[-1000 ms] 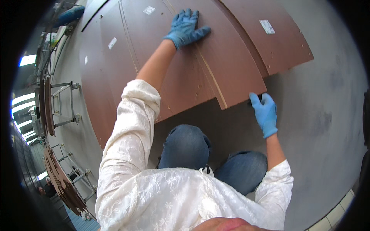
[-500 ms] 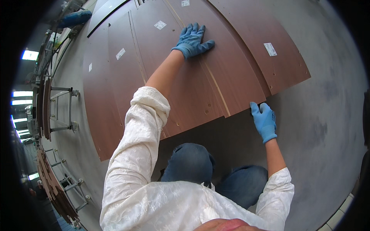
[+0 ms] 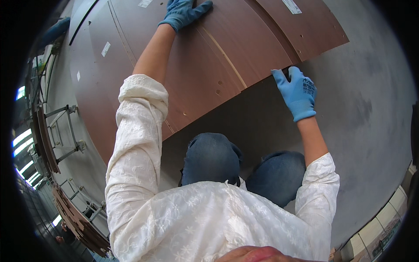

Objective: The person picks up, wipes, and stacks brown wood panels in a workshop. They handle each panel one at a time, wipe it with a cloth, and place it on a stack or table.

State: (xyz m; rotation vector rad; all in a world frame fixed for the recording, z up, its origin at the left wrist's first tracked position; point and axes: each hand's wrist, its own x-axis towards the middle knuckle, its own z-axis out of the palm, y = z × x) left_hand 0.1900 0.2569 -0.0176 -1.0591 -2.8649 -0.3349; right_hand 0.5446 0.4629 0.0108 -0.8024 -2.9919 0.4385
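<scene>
Wide brown wood-toned panels (image 3: 194, 83) lie side by side and partly overlapping in front of me, with white labels and small drilled holes. My left hand (image 3: 181, 15), in a blue coated glove, rests on the panel surface with its fingers spread; the fingertips are cut off by the upper edge of the view. At the near edge of the panels, beside the corner, my right hand (image 3: 297, 91) has its gloved thumb and curled fingers around the panel edge. Its lower fingertips are hidden.
A raised brown panel (image 3: 316, 35) lies at the right of the stack. Metal racks (image 3: 65, 129) stand on the left, near a pile of brown strips (image 3: 76, 218). Grey floor (image 3: 362, 118) surrounds the panels. Pale blocks (image 3: 371, 231) line the lower right.
The whole view has tilted, so panels and both hands appear higher in it. My left hand stays spread on the panel and my right stays at the near edge.
</scene>
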